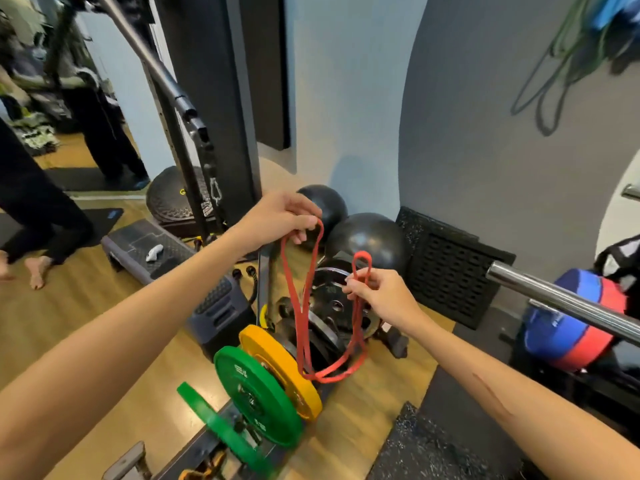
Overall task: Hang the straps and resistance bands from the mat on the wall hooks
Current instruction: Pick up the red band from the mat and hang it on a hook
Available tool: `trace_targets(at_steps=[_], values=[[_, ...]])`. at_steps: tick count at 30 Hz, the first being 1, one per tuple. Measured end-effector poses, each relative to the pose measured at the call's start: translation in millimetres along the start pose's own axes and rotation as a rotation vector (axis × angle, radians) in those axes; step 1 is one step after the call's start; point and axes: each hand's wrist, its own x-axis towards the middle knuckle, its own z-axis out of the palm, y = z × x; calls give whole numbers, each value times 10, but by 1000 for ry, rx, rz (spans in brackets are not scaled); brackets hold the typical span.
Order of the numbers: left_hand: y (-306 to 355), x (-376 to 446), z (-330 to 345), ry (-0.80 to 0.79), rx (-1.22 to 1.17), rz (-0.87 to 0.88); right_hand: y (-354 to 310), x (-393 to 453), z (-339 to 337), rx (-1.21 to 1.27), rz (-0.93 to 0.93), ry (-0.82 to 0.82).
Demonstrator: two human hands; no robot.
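A long red resistance band [300,320] hangs in loops between both my hands, over a rack of weight plates. My left hand [284,216] pinches one end of it high up. My right hand [381,294] grips the other end lower and to the right, with a small loop sticking up above the fingers. Green bands [540,81] and a blue item [609,12] hang on the grey wall at the top right; the hooks themselves are hidden.
Green plates [256,396] and a yellow plate [277,368] sit on the rack below the band. Two black balls [367,237] rest against the wall. A chrome barbell [561,299] crosses at the right. A step platform [166,251] and another person's legs [38,216] are at the left.
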Motion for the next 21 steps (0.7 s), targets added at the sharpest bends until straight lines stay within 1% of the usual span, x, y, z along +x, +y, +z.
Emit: trace_targets(at_steps=[3,7,9,11,13,16,18,21], values=[[22,419,175,21,57,38,78,150,-183,26,7,67],[-48,1017,304,7,94,48,157,383,-498,-127,-4,143],[-117,1342,348,-1,91,67,184,501,-661,-156,-4,179],[-155,1642,383,-7,151,141,206,664,-807,-138,13,236],[-163,1866,413,-27,263,242,189,846,-923,-107,46,287],[-132,2174,497,-125,322,357,65,1107,-1059,-100,19,352],[-110,2344,570,-178,327,423,-7,1243,-1100,-138,7,360],[-22,2513,726,-222,306,516,-38,1429,-1115,-156,22,328]])
